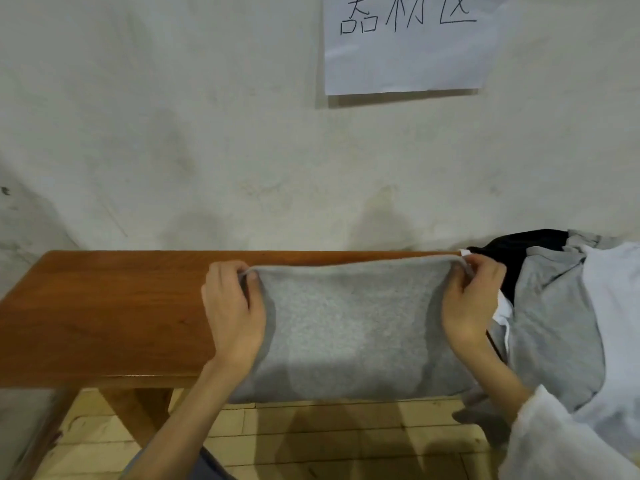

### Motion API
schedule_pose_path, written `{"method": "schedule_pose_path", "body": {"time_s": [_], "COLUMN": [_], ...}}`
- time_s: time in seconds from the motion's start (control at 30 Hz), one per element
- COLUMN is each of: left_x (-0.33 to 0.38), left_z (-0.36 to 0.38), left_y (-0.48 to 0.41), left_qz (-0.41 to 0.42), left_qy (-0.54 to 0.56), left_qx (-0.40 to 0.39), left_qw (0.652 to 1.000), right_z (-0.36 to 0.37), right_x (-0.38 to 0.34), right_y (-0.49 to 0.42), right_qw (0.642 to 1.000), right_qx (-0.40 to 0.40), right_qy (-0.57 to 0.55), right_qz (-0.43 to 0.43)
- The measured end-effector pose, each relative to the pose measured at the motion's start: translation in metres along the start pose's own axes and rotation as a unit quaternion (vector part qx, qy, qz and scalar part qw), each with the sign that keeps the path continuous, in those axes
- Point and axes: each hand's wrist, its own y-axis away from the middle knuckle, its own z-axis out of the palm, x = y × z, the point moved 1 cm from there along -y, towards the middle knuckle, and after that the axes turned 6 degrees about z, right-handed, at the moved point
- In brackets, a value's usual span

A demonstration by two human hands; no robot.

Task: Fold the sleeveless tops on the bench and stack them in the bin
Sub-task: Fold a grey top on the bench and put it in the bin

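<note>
Stained whitish wall behind, with a white paper sheet of handwritten characters [405, 46] taped high up beyond the right grip. Below it, a long reddish-brown wooden surface [104, 306], with bare wood out past the left grip.

Between the two grips, spread flat: a grey marl knitted sleeveless top [349, 323], seemingly doubled into a band already, near edge hanging over the front lip of the surface. Left grip [232, 306] curled round the far left corner; right grip [474, 299] clamped likewise on the far right corner (far edge drawn taut from one to the other). Long axis running grip to grip, along the surface; rounded, fold-like edge pointing toward the wall, loose edge toward the body.

Judged mid-fold: far edge being squared. Next move probably calls for bringing one end over the other to shorten the band, then carrying it to the bin (not in view). Just beyond the right grip, a loose heap of grey, white and black garments [554, 306], not yet folded.
</note>
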Motion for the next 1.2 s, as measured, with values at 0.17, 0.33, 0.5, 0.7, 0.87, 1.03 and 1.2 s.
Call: {"method": "schedule_pose_path", "body": {"time_s": [0.17, 0.33, 0.5, 0.7, 0.87, 1.03, 1.2], "left_x": [-0.020, -0.020, -0.013, 0.024, 0.037, 0.026, 0.023], "left_z": [0.049, 0.078, 0.093, 0.069, 0.064, 0.097, 0.091], "left_y": [-0.026, 0.008, 0.028, 0.044, 0.032, 0.029, 0.039], "left_qz": [-0.038, 0.068, 0.184, 0.095, 0.151, 0.317, 0.239], "left_qy": [-0.122, -0.097, -0.165, -0.277, -0.268, -0.126, -0.176], "left_qx": [-0.130, -0.316, -0.434, -0.430, -0.396, -0.454, -0.469], "left_qw": [0.983, 0.941, 0.867, 0.854, 0.866, 0.823, 0.832], "right_z": [0.037, 0.044, 0.047, 0.053, 0.044, 0.035, 0.047], "right_x": [0.001, -0.003, -0.005, 0.010, 0.001, -0.011, 0.008], "right_y": [-0.022, 0.030, 0.091, 0.055, 0.050, 0.107, 0.097], "right_qw": [0.991, 0.949, 0.881, 0.811, 0.802, 0.869, 0.849], "right_qx": [-0.100, -0.278, -0.352, -0.432, -0.432, -0.333, -0.361], "right_qy": [0.091, 0.144, 0.316, 0.342, 0.354, 0.366, 0.366], "right_qz": [0.010, 0.044, -0.021, -0.197, -0.213, -0.010, -0.124]}}
